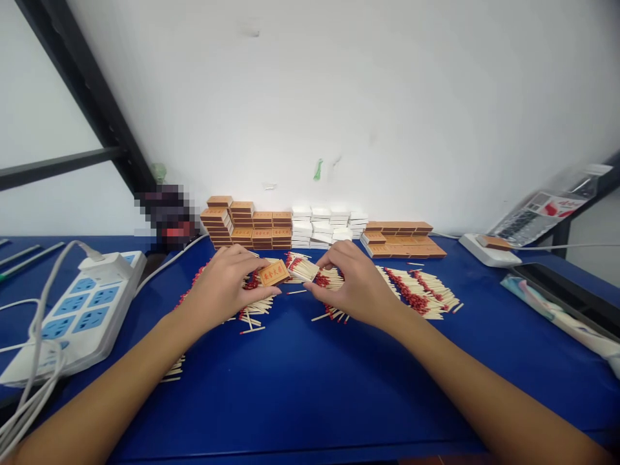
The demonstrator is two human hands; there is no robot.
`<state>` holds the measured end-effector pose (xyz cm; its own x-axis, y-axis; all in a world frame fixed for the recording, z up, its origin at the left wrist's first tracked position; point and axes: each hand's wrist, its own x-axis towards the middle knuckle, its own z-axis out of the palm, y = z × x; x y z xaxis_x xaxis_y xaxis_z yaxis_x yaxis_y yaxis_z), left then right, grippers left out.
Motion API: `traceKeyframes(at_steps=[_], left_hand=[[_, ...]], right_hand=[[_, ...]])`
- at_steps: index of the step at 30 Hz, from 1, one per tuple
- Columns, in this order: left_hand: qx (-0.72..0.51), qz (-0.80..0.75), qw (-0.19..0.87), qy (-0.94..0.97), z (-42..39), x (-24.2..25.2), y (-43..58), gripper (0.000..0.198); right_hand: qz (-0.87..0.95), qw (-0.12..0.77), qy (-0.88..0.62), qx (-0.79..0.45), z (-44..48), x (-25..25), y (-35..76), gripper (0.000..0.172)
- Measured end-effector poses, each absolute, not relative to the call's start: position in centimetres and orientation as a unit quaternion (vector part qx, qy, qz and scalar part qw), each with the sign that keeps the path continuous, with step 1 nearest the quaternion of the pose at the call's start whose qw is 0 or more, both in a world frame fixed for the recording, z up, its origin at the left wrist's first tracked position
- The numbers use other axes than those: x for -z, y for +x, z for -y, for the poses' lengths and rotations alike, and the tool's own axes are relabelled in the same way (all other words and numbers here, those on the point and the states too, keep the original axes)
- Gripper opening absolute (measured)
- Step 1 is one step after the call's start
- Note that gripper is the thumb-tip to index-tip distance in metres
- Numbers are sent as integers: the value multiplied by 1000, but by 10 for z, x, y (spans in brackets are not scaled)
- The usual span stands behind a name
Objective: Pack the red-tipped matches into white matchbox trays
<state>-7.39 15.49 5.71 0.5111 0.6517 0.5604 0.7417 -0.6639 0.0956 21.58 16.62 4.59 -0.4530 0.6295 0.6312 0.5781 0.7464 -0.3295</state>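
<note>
My left hand [232, 278] grips an orange-brown matchbox sleeve [274, 274] with printed characters facing up. Between the thumb and fingers of my right hand [353, 281] is a white matchbox tray [303, 267] filled with red-tipped matches. Tray and sleeve are held tilted and close together, end to end; whether they touch I cannot tell. Loose matches [254, 310] lie under and around my left hand. More matches [411, 294] are spread in rows to the right of my right hand, and some lie beneath it.
Against the wall stand stacked brown matchboxes [261, 230], white trays [314, 227] and a lower brown stack [404, 240]. A power strip [82, 310] with cables sits at left. On the right are a white adapter [489, 252], a plastic-wrapped package [547, 210] and a long patterned pouch [557, 313].
</note>
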Motion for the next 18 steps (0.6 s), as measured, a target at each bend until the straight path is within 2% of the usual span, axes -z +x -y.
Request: traceKeyframes(at_steps=[12, 18], left_hand=[[303, 368, 96, -874, -150, -51, -77, 42], [304, 358, 67, -880, -153, -44, -80, 44]], right_hand=[[870, 360, -331, -58, -158, -49, 211, 22], [888, 327, -313, -86, -162, -48, 217, 22]])
